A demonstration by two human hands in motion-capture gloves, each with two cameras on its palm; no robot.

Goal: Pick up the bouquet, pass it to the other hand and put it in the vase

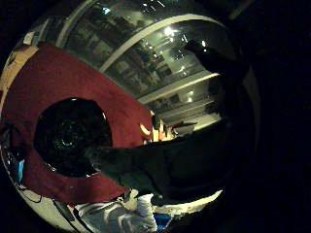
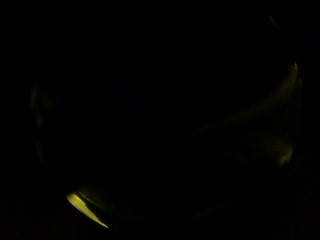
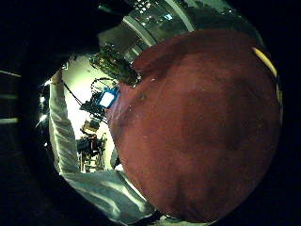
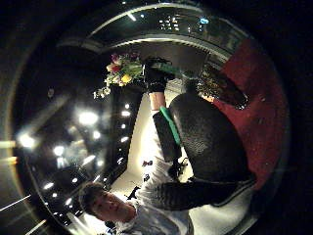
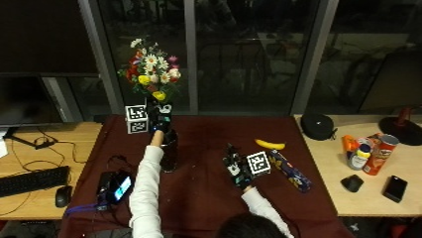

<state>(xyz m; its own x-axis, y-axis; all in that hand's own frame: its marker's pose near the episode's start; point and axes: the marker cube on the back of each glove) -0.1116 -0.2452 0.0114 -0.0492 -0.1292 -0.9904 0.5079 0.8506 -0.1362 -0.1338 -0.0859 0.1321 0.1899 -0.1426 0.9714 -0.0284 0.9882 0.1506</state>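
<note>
A person sits at a table covered with a dark red cloth, seen from above and behind. The left hand is raised near the far left part of the cloth, its fingers wrapped around the stems of a bouquet of white daisies with red, yellow and pink blooms. The flowers stand upright above the hand, and the stems point down over a tall dark vase that stands on the cloth near its left edge; the forearm hides the rim, so it is hard to say whether the stems have entered the vase. From the left palm, the round dark mouth of the vase appears directly below. The right hand hovers low over the middle of the cloth with relaxed, straight fingers, holding nothing. Beside it, toward the cloth's right edge, lie a yellow banana and a long patterned pouch. On the wooden worktop to the right are a black cap, a red crisp tube, a computer mouse and a phone. A keyboard sits at the left edge.
</note>
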